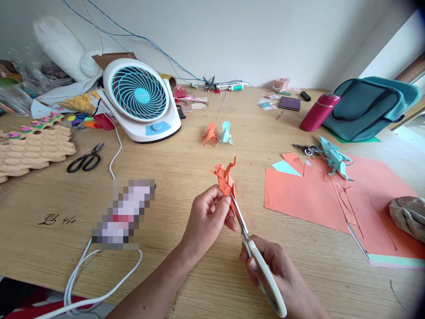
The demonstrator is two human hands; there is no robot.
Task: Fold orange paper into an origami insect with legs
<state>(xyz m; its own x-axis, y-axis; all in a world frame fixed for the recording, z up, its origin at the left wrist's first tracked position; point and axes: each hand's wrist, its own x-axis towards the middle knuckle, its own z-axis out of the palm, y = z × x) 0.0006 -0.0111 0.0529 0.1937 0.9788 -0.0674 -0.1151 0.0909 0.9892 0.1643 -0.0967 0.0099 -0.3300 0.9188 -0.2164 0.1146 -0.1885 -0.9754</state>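
My left hand [210, 212] pinches an orange folded-paper figure [225, 177] between thumb and fingers, above the middle of the wooden table. In my right hand [270, 261] is a pair of scissors [265, 272] with white handles, my fingers wrapped round them. The blades meet the lower edge of the orange figure, just right of my left thumb; whether they are cutting into it I cannot tell. Farther back stand a small orange paper figure [210, 134] and a light blue one [226, 133], side by side.
Orange paper sheets [299, 195] lie at right, with a blue paper figure [334, 157] and keys [307, 149]. Behind are a pink flask [319, 113] and teal bag [368, 108]. At left are a fan [142, 99], black-handled scissors [86, 158], a blurred-out phone-like object [124, 212] and white cable [133, 270].
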